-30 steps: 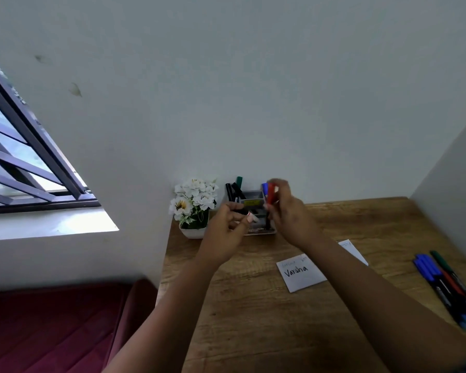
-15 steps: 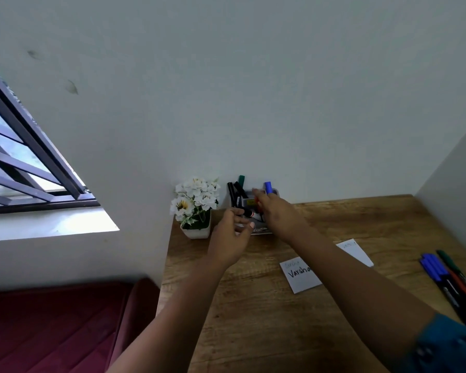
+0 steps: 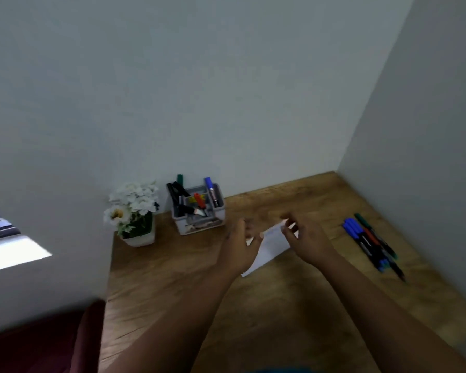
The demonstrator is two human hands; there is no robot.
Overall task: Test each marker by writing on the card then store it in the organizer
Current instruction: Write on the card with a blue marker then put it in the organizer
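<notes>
Both hands over the card (image 3: 273,244) on the surface (image 3: 172,265), blurred. Left hand (image 3: 240,247) & right hand (image 3: 307,242) look slack, grip on nothing; can't be sure. Risk: card gets nudged, or untested markers (image 3: 371,244) by the right wall roll w/ a careless reach. Organizer (image 3: 199,211) sits at the back.

Wooden desk (image 3: 293,305), matt brown with visible grain. At its far edge, a grey plastic organizer (image 3: 198,211); left of the organizer, a smooth white pot (image 3: 140,238). Right of the organizer, a white matt paper card (image 3: 273,242), then glossy plastic markers (image 3: 369,243).
</notes>
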